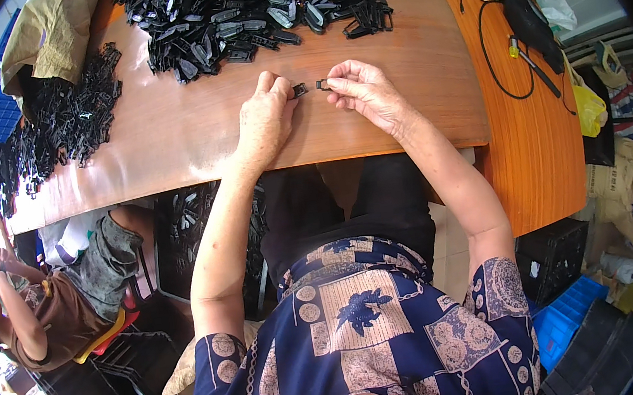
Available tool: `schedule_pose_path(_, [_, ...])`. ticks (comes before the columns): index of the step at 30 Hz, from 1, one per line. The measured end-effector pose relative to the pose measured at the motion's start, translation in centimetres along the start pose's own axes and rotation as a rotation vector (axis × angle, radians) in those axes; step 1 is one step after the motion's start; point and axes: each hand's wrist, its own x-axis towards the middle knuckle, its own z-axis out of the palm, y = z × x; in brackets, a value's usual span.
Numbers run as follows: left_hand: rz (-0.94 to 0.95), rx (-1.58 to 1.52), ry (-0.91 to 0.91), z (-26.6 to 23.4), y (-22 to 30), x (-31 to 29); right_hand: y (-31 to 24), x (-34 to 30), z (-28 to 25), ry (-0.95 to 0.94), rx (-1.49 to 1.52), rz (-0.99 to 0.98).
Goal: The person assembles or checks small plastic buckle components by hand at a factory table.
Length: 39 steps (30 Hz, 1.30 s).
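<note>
My left hand [266,115] rests on the wooden table [192,133] with its fingers closed around a small black plastic clip [299,89], whose end sticks out to the right. Across a narrow gap, my right hand [367,92] pinches a smaller black plastic piece [322,85] between thumb and fingertips. The two parts face each other and are apart. Just beyond my hands lies a big heap of black plastic clips [235,31], some with grey shiny faces.
A second pile of black parts [81,115] spills from a brown sack [49,41] at the left. At the right lie a black bag [531,29] and a cable. A co-worker [56,313] sits at the left. Below the table, a black crate [170,245] holds more parts.
</note>
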Motion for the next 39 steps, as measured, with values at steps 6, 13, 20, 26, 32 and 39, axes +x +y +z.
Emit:
schedule_pose_path(6, [-0.105,-0.796,0.100,0.3,-0.2,-2.2,-0.4,-0.9,0.6,-0.141,0.184,0.006])
schedule_pose_path(13, [-0.100,-0.764,0.143,-1.0,1.5,-3.2,-0.8,-2.0,2.5,-0.275,0.202,0.033])
schedule_pose_path(20, [0.004,-0.662,0.156,-1.6,1.5,-4.2,-0.6,-2.0,2.9,-0.286,0.210,0.077])
schedule_pose_path(26, [0.024,-0.573,0.204,-2.3,1.8,-5.2,-0.6,-2.4,3.8,-0.298,0.071,0.056])
schedule_pose_path(32, [0.111,-0.427,0.231,-3.2,1.9,-6.8,-2.3,-3.6,5.6,-0.261,-0.286,0.142])
schedule_pose_path(39, [0.237,-0.280,0.228,-4.7,1.5,-8.2,-1.9,-3.6,6.6,-0.342,-0.326,0.330])
